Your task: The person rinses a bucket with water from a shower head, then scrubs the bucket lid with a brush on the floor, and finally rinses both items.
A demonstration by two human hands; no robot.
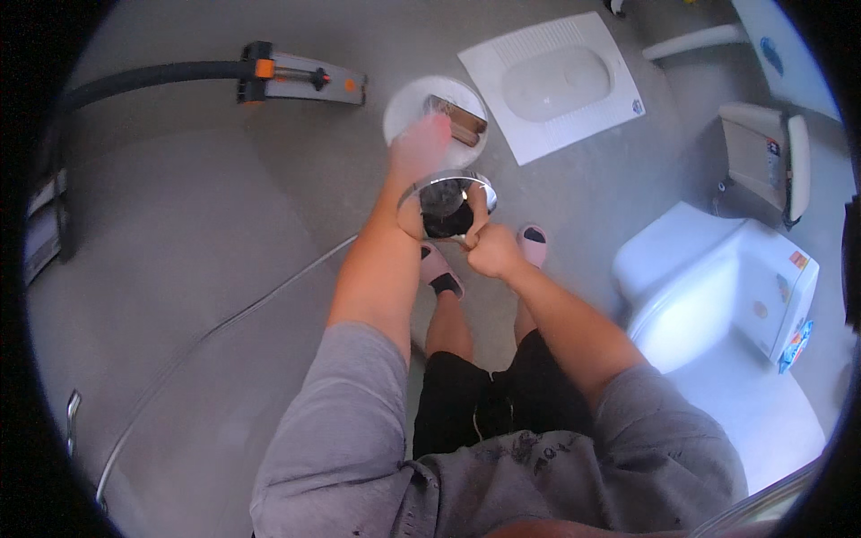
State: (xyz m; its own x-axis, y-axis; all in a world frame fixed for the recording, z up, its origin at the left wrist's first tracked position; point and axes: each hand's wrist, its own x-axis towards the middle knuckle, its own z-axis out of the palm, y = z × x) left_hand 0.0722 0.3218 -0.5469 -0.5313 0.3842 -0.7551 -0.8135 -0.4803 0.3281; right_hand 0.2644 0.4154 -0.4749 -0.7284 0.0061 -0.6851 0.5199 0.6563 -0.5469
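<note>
My right hand [494,250] grips the handle of a round chrome shower head [457,176], whose shiny surface mirrors dark shapes. A flexible shower hose [269,296] runs from it toward the lower left. Farther out, my left hand [424,138] is blurred over a round white basin or stool top [403,111]. Beside its fingers lies a brown, box-like part with a rounded edge [464,120]; whether the fingers hold it or only touch it is unclear. Pale streaks, perhaps water, show near those fingertips.
A white squat toilet pan [558,84] lies in the floor beyond the basin. A grey floor-cleaner head [309,77] with orange parts is at upper left. On the right stand a white ceramic fixture [706,289] and a beige bin [757,155]. My feet wear pink slippers [440,269].
</note>
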